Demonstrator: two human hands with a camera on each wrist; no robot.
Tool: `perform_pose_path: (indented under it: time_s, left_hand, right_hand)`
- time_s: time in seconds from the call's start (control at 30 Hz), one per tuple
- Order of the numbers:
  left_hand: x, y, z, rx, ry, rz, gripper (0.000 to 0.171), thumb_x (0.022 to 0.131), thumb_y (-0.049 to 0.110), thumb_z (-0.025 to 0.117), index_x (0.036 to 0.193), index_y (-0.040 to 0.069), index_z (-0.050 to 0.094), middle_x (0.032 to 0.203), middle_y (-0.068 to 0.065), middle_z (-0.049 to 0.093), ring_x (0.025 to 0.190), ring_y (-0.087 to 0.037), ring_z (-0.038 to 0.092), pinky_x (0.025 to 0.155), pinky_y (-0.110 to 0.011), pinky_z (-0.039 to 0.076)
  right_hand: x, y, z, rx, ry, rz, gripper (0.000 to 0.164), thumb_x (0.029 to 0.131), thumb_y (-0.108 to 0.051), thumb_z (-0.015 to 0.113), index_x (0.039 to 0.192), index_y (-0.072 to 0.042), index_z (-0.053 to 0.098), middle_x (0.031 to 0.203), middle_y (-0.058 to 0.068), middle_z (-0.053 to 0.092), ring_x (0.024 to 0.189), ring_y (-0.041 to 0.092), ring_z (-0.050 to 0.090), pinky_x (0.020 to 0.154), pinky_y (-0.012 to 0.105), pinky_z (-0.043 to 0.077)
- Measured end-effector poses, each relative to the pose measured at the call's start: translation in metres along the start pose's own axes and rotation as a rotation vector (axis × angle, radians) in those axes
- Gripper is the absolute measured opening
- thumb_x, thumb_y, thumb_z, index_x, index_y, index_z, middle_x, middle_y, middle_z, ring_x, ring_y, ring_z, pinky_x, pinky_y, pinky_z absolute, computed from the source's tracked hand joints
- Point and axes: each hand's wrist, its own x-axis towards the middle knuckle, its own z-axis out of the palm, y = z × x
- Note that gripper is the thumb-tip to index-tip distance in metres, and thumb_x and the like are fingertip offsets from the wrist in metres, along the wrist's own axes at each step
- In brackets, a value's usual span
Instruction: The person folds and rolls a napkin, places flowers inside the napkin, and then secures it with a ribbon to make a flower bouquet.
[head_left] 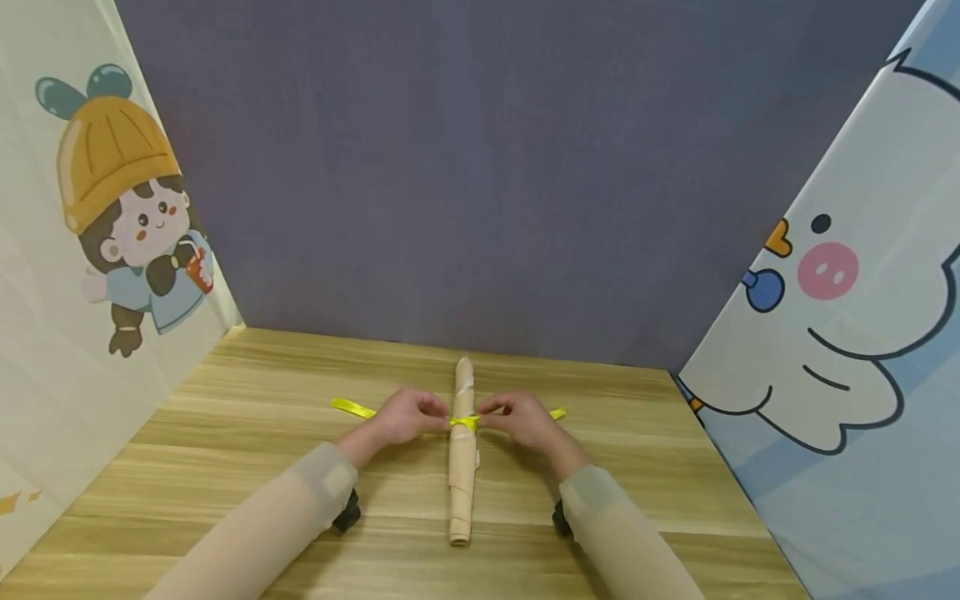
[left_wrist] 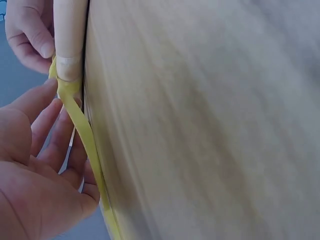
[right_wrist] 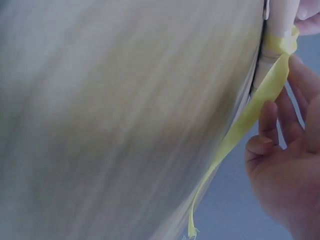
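Observation:
A slim beige roll lies lengthwise on the table, pointing away from me. Around its middle goes a yellow ribbon, crossed or knotted on top, its two tails running out left and right. My left hand pinches the ribbon between thumb and fingertips just left of the roll. On the opposite side, my right hand pinches it close to the knot. In the left wrist view one ribbon tail hangs past the curled fingers; in the right wrist view the other tail ends in a frayed tip.
The wood-grain table stretches around the roll. A dark grey panel stands behind it. Side panels carry cartoon figures: a child in a yellow hat at left, a white bird at right.

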Motion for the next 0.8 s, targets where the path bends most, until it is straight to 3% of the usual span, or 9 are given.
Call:
perform_pose_path:
  time_s: [0.17,0.3,0.53,0.8]
  left_hand:
    - [0.0005,-0.0016,0.0019,0.019,0.008,-0.029,0.019,0.093,0.017,0.088,0.108,0.005,0.084,0.107,-0.008,0.085,0.102,-0.017,0.075,0.095,-0.039,0.061]
    - [0.0005,-0.0037,0.0011,0.045,0.018,-0.029,0.014,0.094,0.017,0.087,0.104,0.007,0.086,0.108,-0.008,0.085,0.104,-0.017,0.075,0.096,-0.039,0.061]
    - [-0.0013,-0.0028,-0.0019,0.062,0.024,0.001,0.011,0.099,0.018,0.083,0.099,0.007,0.086,0.102,-0.006,0.084,0.091,-0.009,0.069,0.084,-0.030,0.057]
    - [-0.0037,0.0013,-0.0017,0.052,0.010,-0.018,0.011,0.100,0.018,0.081,0.099,0.007,0.085,0.094,-0.003,0.082,0.082,-0.007,0.063,0.075,-0.025,0.053]
  right_hand:
    - [0.0006,0.0011,0.0017,-0.035,-0.003,-0.003,0.018,0.100,-0.032,0.083,0.115,-0.022,0.086,0.109,-0.006,0.081,0.098,0.011,0.067,0.089,0.036,0.056]
    - [0.0004,0.0029,0.0017,-0.052,0.007,0.018,0.013,0.101,-0.030,0.082,0.111,-0.024,0.086,0.105,-0.007,0.081,0.091,0.011,0.065,0.082,0.033,0.055]
    - [-0.0012,0.0027,0.0002,-0.024,0.026,0.038,0.006,0.102,-0.028,0.080,0.104,-0.025,0.086,0.100,-0.007,0.079,0.086,0.012,0.063,0.076,0.032,0.053]
    - [-0.0002,0.0031,0.0007,0.002,-0.003,0.023,0.017,0.105,-0.036,0.077,0.110,-0.023,0.086,0.103,-0.005,0.080,0.090,0.011,0.066,0.079,0.032,0.056]
